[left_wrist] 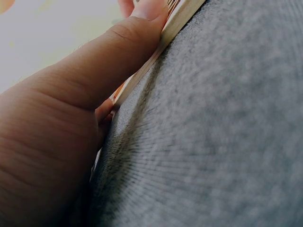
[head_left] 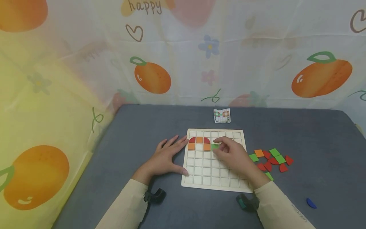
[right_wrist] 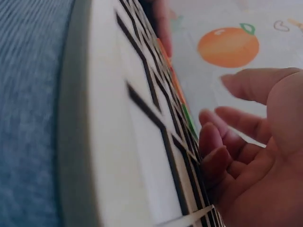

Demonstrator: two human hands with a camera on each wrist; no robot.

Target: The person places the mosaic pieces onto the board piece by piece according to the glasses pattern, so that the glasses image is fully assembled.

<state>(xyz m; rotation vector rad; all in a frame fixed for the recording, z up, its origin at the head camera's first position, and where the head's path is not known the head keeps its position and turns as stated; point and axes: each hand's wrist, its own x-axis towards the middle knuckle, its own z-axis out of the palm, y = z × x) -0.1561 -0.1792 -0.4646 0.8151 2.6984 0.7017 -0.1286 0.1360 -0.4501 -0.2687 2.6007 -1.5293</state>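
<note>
Sleeves [head_left: 125, 203] nearest; left hand [head_left: 166, 158] spread against board [head_left: 217, 188]; right hand [head_left: 233, 155], fingers [head_left: 224, 139] apart, partly hides grid [head_left: 206, 163]; tiles [head_left: 274, 152] beside, card [head_left: 221, 117] beyond.

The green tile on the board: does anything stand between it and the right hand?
Nothing visible does. In the head view, the right hand is over the board, close to the green tile, with no other piece between them.
</note>
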